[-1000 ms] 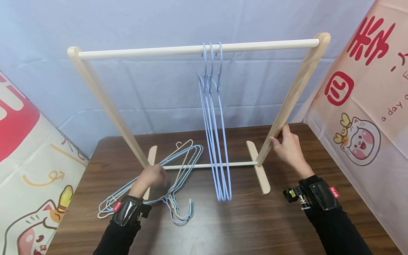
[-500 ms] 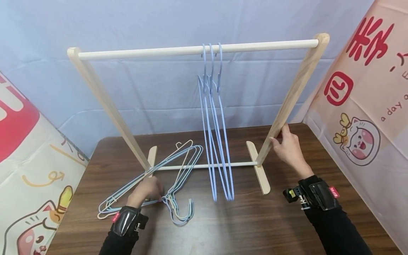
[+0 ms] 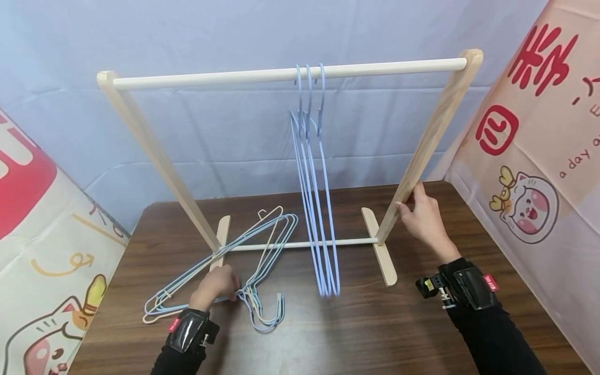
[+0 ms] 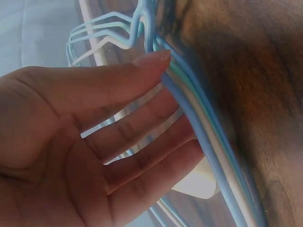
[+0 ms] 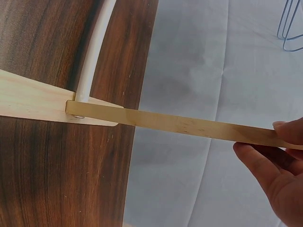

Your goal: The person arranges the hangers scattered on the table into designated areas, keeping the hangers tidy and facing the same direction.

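Across the left part of the worktop [image 3: 351, 333], a loose pile of blue and cream hangers [image 3: 253, 289] lies overlapped, its wires crossing the left foot [image 3: 224, 229] and the left end of the lower bar [image 3: 351, 242]. Most hooks turn toward the near side; one cream hook points to the back. The left hand [image 3: 215, 287] reaches down among the wires near the necks, half spread, fingers loosely extended behind them and thumb tip at the front; its fingertips are hidden. The right hand [image 3: 424, 219] pinches the right upright [image 3: 425, 148] between thumb and fingers.

With wires stacked so tightly, parting one seems best done by thumb and fingertip either side of a single wire near its neck, working gently so the bunched hooks do not snag. A light hold on the upright should be enough to steady the rack without tilting it.

Three blue hangers [image 3: 329, 208] hang near the middle of the top rail [image 3: 211, 78], leaving long free stretches on both sides. Ample bare wood lies in front of the lower bar. Behind, the cloth backdrop [image 3: 211, 31] limits backward movement beyond the worktop's far edge.
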`<state>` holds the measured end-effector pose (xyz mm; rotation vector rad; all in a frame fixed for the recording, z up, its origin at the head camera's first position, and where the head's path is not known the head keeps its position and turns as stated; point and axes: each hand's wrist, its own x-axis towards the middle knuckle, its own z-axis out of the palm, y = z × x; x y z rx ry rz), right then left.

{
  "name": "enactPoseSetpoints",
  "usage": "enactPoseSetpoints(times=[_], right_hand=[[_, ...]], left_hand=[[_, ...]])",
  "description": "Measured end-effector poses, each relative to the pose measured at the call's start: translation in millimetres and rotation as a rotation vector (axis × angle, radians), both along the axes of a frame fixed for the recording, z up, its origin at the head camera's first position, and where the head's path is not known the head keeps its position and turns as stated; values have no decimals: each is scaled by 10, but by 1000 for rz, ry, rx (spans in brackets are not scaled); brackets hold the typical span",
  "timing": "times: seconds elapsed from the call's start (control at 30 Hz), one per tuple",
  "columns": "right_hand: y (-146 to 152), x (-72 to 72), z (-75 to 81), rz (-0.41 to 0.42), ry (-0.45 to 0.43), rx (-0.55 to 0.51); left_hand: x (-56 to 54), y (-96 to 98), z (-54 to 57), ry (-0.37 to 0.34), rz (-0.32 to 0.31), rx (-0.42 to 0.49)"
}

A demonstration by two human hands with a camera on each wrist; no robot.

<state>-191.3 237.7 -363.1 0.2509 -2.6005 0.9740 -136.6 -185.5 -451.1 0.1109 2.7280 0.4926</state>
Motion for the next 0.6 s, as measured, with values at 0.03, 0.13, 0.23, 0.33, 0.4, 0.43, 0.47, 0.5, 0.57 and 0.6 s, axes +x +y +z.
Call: enactPoseSetpoints(times=[0.03, 0.13, 0.23, 0.33, 0.4, 0.43, 0.47, 0.5, 0.57, 0.6], right_hand=[[-2, 0, 1, 0, 0, 0], [-4, 0, 5, 1, -1, -2], [-5, 2, 7, -2, -6, -4], [-6, 4, 7, -5, -9, -4], [-7, 6, 8, -7, -11, -5], [-7, 7, 8, -8, -11, -5], [-7, 8, 8, -9, -11, -6], [-7, 9, 8, -10, -11, -6], [-7, 9, 8, -12, -10, -6], [-7, 9, 8, -12, -9, -6]], left_hand=[[7, 5, 2, 4, 4, -2], [29, 18, 12, 11, 16, -5], [50, 26, 19, 18, 17, 0], [61, 30, 25, 18, 18, -1], [62, 29, 22, 18, 17, -5], [61, 28, 22, 18, 17, -6], [61, 28, 22, 18, 17, -7], [59, 26, 19, 19, 15, -8], [56, 24, 10, 22, 12, -7], [55, 24, 9, 23, 11, -7]])
